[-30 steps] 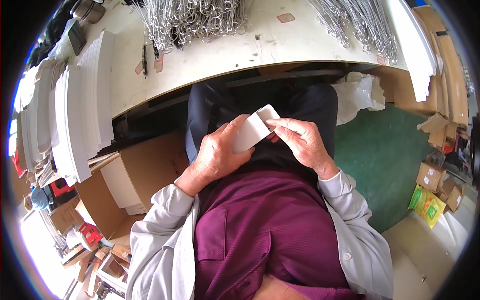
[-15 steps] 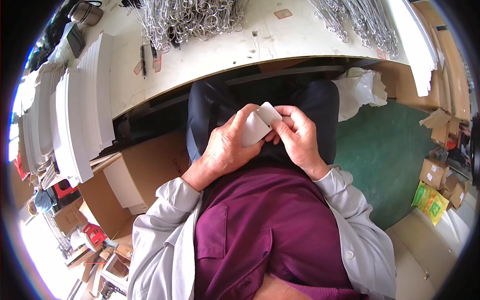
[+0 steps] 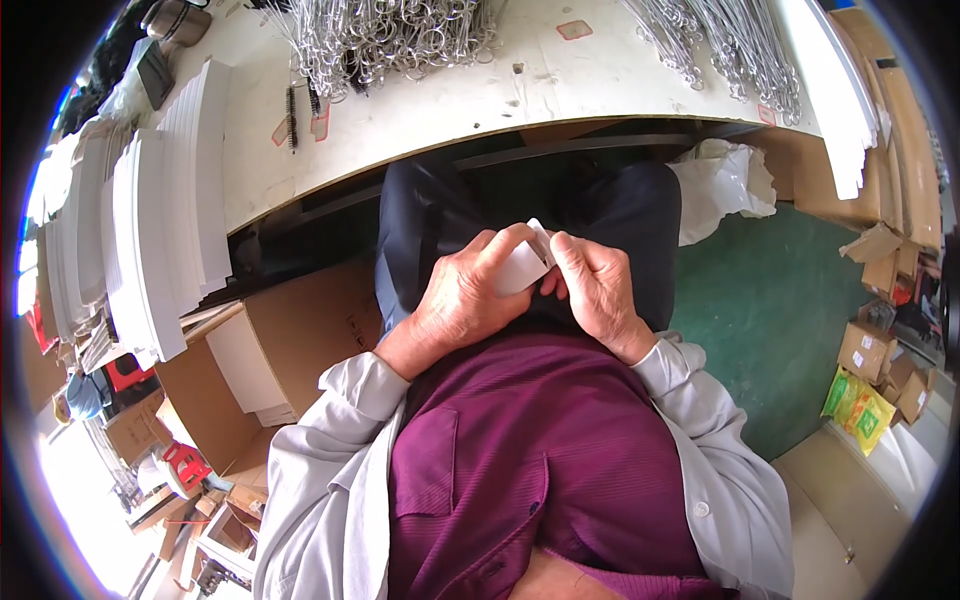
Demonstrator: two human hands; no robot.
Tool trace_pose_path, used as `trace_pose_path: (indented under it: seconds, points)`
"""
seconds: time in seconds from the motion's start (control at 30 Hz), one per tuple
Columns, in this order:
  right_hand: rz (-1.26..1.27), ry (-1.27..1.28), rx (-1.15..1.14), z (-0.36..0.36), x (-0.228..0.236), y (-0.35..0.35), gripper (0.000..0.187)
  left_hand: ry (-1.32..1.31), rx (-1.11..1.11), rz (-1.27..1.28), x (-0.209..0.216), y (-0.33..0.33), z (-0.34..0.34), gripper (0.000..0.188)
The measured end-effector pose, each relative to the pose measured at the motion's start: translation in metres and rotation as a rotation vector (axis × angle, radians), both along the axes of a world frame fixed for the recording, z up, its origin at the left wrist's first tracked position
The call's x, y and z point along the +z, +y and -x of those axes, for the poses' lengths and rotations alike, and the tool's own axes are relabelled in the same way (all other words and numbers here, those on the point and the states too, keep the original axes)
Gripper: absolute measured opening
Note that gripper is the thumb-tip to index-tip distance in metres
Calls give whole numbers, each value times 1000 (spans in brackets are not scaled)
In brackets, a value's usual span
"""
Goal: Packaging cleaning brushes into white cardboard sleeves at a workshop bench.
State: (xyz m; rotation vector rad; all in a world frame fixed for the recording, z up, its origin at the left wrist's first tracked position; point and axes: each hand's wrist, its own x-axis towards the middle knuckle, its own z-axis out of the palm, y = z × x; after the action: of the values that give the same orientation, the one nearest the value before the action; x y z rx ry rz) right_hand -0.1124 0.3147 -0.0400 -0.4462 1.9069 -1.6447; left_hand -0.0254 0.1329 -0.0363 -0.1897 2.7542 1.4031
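Above my lap I hold a small white cardboard box [image 3: 520, 269] with a flap at its far end. My left hand [image 3: 462, 295] is closed round the box body, its index finger along the top and its thumb on the near side. The thumb of my right hand [image 3: 600, 292] presses at the box's right end, by the flap. Its other fingers are curled underneath and partly hidden. What the box contains, if anything, does not show.
Bundles of looped wire stems [image 3: 400, 40] lie on the white table [image 3: 450, 115], with more wire stems [image 3: 730, 45] at right and small black-bristled brushes [image 3: 291, 115] at left. White flat card stacks [image 3: 150, 240] stand left, above an open carton [image 3: 300, 330]. A crumpled white bag [image 3: 725, 185] hangs at right.
The flap has tilted from lying nearly flat to standing steeper. My right thumb has moved up onto the box's end, and the right hand has turned slightly. My left hand still grips the box.
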Motion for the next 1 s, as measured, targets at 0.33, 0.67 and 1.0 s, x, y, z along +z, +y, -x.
trace_pose_path:
  seconds: [0.33, 0.67, 1.0]
  points:
    - [34, 282, -34, -8, -6, -17, 28, -36, 85, 44, 1, 4, 0, 62]
    - [76, -95, -108, -11, -10, -26, 17, 151, 94, 115, -15, 5, -5, 55]
    - [111, -253, -138, -6, -14, -19, 17, 138, 135, 94, -12, 8, -7, 49]
